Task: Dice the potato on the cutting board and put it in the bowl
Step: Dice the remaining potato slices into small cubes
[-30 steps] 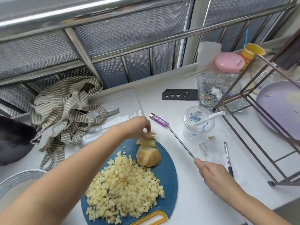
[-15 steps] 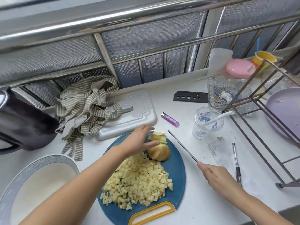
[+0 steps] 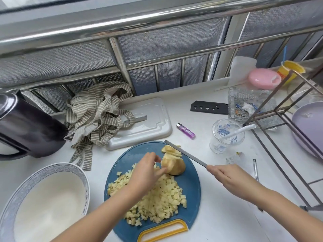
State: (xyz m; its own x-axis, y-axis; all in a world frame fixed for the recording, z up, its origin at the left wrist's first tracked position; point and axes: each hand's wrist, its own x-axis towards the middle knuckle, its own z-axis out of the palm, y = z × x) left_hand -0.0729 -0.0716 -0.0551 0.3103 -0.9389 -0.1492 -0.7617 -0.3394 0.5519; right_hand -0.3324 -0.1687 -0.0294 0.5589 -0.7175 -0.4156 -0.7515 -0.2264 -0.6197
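On the board point(image 3: 192, 189), our left hand point(image 3: 146, 173) pinches the half-cut potato point(image 3: 173, 165) while our right hand point(image 3: 229, 179) grips the knife point(image 3: 185, 154) over its slices. With the blade so near the left hand, we judge a rolling potato could mean a cut. The bowl point(image 3: 52, 206) stands nearby.

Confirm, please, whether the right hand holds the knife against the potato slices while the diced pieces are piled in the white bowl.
Not quite: in the head view the diced pieces lie piled on the blue cutting board, and the white bowl holds none. The right hand does hold the knife against the potato slices.
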